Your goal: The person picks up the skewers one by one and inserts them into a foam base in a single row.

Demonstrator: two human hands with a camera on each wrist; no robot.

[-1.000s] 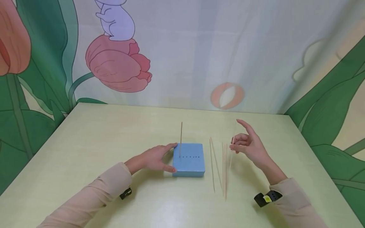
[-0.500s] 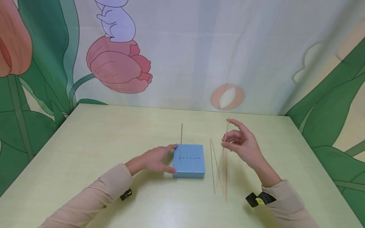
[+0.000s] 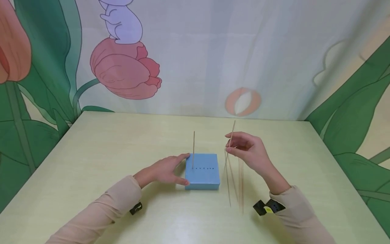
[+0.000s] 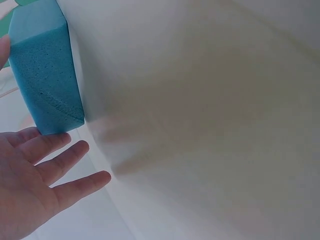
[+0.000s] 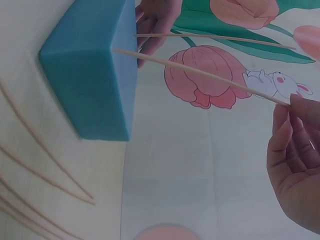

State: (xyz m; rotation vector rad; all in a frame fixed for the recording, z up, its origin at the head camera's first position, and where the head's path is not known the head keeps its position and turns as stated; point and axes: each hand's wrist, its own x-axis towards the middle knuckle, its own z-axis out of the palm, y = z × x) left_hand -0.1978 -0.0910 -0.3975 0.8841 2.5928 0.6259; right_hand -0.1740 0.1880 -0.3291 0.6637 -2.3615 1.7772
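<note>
A blue foam block (image 3: 201, 178) lies on the table, with a row of small holes across its top. One bamboo skewer (image 3: 193, 145) stands upright at the left end of that row. My left hand (image 3: 164, 169) rests against the block's left side, thumb at the near corner and index finger at the far one. In the left wrist view its other fingers (image 4: 82, 190) are straight and spread. To the right of the block, my right hand (image 3: 251, 152) pinches another skewer (image 5: 200, 73) between thumb and fingertips, raised and slightly tilted, its lower end free.
Several loose skewers (image 3: 240, 189) lie on the pale table (image 3: 137, 135) right of the block, under my right hand. A printed curtain (image 3: 195, 67) with flowers and a rabbit hangs behind the table's far edge.
My right hand has moved left with its skewer, from beyond the loose skewers toward the block. Its raised index finger has come down closer to the skewer. The left hand stays put.
</note>
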